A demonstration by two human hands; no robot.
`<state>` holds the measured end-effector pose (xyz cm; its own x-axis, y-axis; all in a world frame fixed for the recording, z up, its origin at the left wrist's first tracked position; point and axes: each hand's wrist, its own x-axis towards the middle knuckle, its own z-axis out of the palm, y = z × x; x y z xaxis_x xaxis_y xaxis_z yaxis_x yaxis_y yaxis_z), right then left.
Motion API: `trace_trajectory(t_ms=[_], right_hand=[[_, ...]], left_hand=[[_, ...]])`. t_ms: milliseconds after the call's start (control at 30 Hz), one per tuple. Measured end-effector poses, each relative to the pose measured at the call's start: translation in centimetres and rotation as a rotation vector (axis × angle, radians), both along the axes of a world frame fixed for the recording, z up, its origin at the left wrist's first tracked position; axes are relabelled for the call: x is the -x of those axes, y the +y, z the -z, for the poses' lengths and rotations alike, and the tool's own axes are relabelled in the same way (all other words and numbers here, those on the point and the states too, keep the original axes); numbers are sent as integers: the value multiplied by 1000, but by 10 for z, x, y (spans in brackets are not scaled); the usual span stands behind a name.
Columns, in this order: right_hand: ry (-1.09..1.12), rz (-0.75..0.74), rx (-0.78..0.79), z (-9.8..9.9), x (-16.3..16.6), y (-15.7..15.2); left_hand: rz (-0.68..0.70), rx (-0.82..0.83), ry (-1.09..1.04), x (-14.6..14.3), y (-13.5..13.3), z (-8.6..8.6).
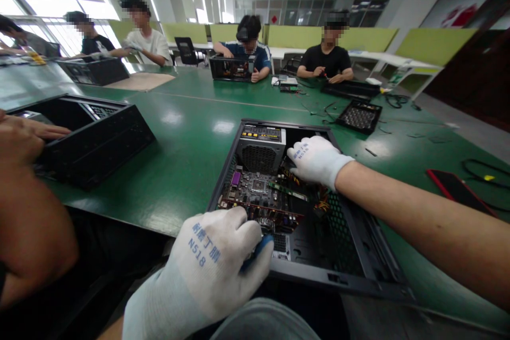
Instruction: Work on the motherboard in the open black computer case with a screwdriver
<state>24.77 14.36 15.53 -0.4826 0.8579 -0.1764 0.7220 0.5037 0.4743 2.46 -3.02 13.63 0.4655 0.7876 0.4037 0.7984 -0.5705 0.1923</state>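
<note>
An open black computer case (370, 271) lies on its side in front of me. Inside it are a power supply (261, 156) at the far left, a motherboard (243, 187) and a green memory stick (289, 191). My left hand (219, 260), in a white glove with blue lettering, is closed around the case's near-left corner; its fingertips are partly hidden. My right hand (314, 160), gloved alike, reaches into the case beside the power supply, fingers curled down near the yellow and black cables (322, 204). What those fingers hold is hidden.
On the green table (179, 143), another black case (95, 143) stands at left with a co-worker's hands on it. A red-edged black object (458, 191) and cables lie at right. A black perforated part (359, 116) lies beyond my case. Several people work across the table.
</note>
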Motion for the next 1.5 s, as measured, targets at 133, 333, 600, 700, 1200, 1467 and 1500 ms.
trace_trajectory(t_ms=[133,333,600,700,1200,1467,1500], right_hand=[[49,-167,43,4,5,-7],[-110,-145,542,14,34,-15],[-142,-113,572,24,38,-10],[-111,-116,530,18,34,-10],[-166,-157,520,15,21,-6],[-201,-167,569,13,24,-12],[-194,-148,546,13,23,-12]], left_hand=[[6,-2,-3,0,0,-1],[-5,-15,-11,-2,-1,0],[3,-11,-1,-1,-1,0],[4,-12,-1,-1,-1,-1],[-10,15,-8,-1,-1,-2],[-25,5,2,-2,-1,-1],[-25,-2,1,-2,-1,-2]])
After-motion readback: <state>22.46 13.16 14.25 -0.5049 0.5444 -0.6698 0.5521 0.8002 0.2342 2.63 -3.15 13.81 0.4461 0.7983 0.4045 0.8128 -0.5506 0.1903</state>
